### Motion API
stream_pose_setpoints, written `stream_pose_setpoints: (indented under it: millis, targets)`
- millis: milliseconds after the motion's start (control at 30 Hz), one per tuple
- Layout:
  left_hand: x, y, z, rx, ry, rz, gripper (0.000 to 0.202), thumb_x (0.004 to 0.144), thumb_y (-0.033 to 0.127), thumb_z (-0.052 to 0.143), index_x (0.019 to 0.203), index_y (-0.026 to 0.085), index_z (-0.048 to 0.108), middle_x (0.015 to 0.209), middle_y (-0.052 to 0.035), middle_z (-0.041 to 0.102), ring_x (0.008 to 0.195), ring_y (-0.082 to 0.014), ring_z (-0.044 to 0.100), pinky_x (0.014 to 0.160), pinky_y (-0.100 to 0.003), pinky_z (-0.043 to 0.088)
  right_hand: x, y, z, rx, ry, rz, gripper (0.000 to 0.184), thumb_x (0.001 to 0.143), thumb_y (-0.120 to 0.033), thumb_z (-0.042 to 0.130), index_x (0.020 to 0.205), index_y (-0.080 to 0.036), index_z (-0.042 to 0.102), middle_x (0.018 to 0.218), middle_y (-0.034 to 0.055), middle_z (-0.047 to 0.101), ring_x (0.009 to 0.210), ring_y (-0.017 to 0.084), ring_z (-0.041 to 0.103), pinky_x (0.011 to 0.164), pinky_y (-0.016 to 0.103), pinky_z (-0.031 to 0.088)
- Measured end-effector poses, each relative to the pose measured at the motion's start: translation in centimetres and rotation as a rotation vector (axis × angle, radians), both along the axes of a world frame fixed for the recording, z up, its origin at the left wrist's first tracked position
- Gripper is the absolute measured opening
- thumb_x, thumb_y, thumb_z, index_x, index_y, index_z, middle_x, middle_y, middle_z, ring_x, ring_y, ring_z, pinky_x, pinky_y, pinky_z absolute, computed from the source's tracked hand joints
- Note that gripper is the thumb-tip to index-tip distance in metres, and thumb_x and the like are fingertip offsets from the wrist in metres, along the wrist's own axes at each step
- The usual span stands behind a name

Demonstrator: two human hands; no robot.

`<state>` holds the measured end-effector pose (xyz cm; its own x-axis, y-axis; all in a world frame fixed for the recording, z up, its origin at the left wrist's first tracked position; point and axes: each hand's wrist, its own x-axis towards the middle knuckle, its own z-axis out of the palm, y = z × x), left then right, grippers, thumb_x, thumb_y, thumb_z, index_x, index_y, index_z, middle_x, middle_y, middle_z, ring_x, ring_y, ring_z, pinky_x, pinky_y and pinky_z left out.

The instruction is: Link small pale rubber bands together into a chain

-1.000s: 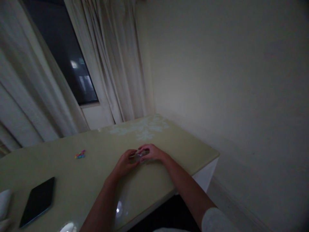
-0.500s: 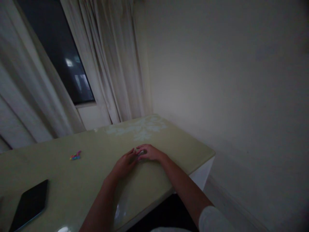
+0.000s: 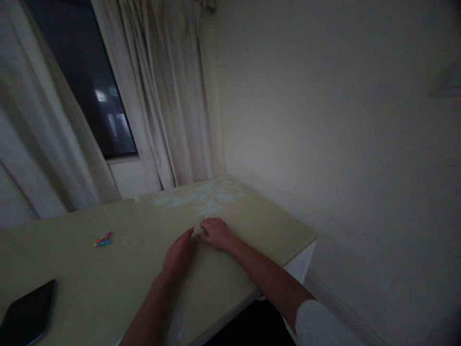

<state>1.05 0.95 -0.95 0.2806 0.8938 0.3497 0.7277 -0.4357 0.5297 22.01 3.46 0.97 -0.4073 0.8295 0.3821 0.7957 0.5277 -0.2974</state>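
Both my hands are at the table point(image 3: 137, 269), their fingertips close together. My left hand point(image 3: 180, 254) has its fingers stretched forward and facing the other hand, with no object visible in it. The fingers of my right hand point(image 3: 218, 234) are bent inward. At its fingertips a small pale patch point(image 3: 198, 229) shows in the gap between the hands; it is too dim and small to name. Several small bright-coloured pieces point(image 3: 103, 239) lie in a little heap left of my hands.
A dark flat tablet-like device point(image 3: 29, 310) lies at the table's near left. White leaf patterns point(image 3: 201, 196) mark the far part of the tabletop. Behind are curtains point(image 3: 176, 96) and a dark window point(image 3: 97, 86). A plain wall point(image 3: 324, 144) borders the right side.
My fingertips have moved slightly apart, and the right fingers are more curled than before. The view has shifted a little, so the coloured pieces and the device appear lower and farther left.
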Motion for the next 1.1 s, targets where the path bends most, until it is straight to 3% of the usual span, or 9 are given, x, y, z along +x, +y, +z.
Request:
stream_pose_setpoints:
  millis: [100,200,400,500,633,700,767,933,1100]
  targets:
    - [0.4,-0.1,-0.5,0.015,0.011,-0.023,0.053,0.093,0.03,0.051,0.142,0.014,0.061,0.138,-0.0212,0.07,0.128,-0.0359,0.067,0.107,-0.05,0.05,3.9,3.2,1.2,-0.001,0.036,-0.248,0.02,0.105,-0.027,0.058,0.119,-0.02,0.07,0.124,0.0153,0.07,0.117,0.028,0.065,0.105,0.045,0.049]
    - [0.9,-0.2,-0.7,0.037,0.021,-0.053,0.048,0.094,0.032,0.051,0.138,0.021,0.066,0.134,-0.0165,0.073,0.127,-0.0338,0.067,0.109,-0.05,0.049,8.0,5.7,2.4,-0.004,0.07,-0.401,0.025,0.105,-0.035,0.062,0.126,-0.023,0.066,0.135,0.011,0.063,0.113,0.024,0.066,0.098,0.044,0.057]
    - [1.7,-0.5,-0.3,0.061,0.03,-0.122,0.04,0.093,0.03,0.053,0.127,0.025,0.073,0.128,-0.013,0.077,0.12,-0.0338,0.07,0.107,-0.051,0.051,11.7,6.7,3.5,-0.035,0.099,-0.354,0.029,0.104,-0.031,0.063,0.13,-0.02,0.065,0.138,0.0146,0.062,0.121,0.028,0.063,0.106,0.051,0.051]
    - [2.0,-0.6,0.0,0.071,0.024,-0.139,0.039,0.092,0.029,0.053,0.125,0.024,0.075,0.129,-0.0133,0.076,0.12,-0.0342,0.07,0.107,-0.052,0.051,9.5,6.3,3.9,-0.031,0.091,-0.183,0.033,0.102,-0.025,0.06,0.135,-0.018,0.065,0.148,0.0205,0.057,0.138,0.032,0.054,0.12,0.053,0.035]
    - [2.0,-0.6,-0.1,0.081,-0.004,-0.145,0.041,0.09,0.028,0.056,0.127,0.025,0.073,0.137,-0.0117,0.072,0.126,-0.0339,0.066,0.113,-0.051,0.047,2.3,3.7,3.6,-0.048,0.066,0.155,0.039,0.102,-0.038,0.063,0.137,-0.021,0.064,0.154,0.012,0.056,0.141,0.025,0.052,0.118,0.039,0.038]
    - [1.9,-0.6,-0.6,0.073,-0.018,-0.151,0.039,0.088,0.029,0.059,0.123,0.027,0.075,0.133,-0.0111,0.074,0.128,-0.0353,0.065,0.115,-0.049,0.045,-1.7,2.0,2.8,-0.062,0.044,0.304,0.033,0.101,-0.042,0.064,0.13,-0.027,0.069,0.143,0.0047,0.066,0.132,0.02,0.06,0.111,0.031,0.043]
    - [1.7,-0.5,-1.2,0.061,-0.033,-0.159,0.038,0.087,0.03,0.061,0.122,0.027,0.075,0.129,-0.0115,0.075,0.132,-0.0376,0.061,0.119,-0.049,0.041,-4.9,0.5,1.8,-0.051,-0.01,0.445,0.025,0.102,-0.042,0.062,0.115,-0.026,0.075,0.12,0.004,0.077,0.113,0.02,0.068,0.101,0.031,0.047]
    - [1.8,-0.2,-2.4,0.05,-0.076,-0.199,0.041,0.095,0.034,0.061,0.133,0.021,0.068,0.142,-0.0141,0.065,0.139,-0.0384,0.053,0.123,-0.054,0.034,-6.9,-1.3,0.3,0.072,-0.03,0.286,0.027,0.101,-0.034,0.055,0.09,-0.02,0.076,0.094,0.0067,0.078,0.089,0.023,0.067,0.089,0.036,0.045]
    - [2.8,0.2,-2.3,0.047,-0.148,-0.24,0.038,0.1,0.038,0.066,0.134,0.022,0.062,0.143,-0.0113,0.061,0.122,-0.0283,0.064,0.103,-0.053,0.054,-5.6,-2.0,0.4,0.116,-0.029,0.218,0.022,0.094,-0.032,0.058,0.088,-0.019,0.075,0.09,0.0097,0.076,0.085,0.026,0.065,0.09,0.041,0.043]
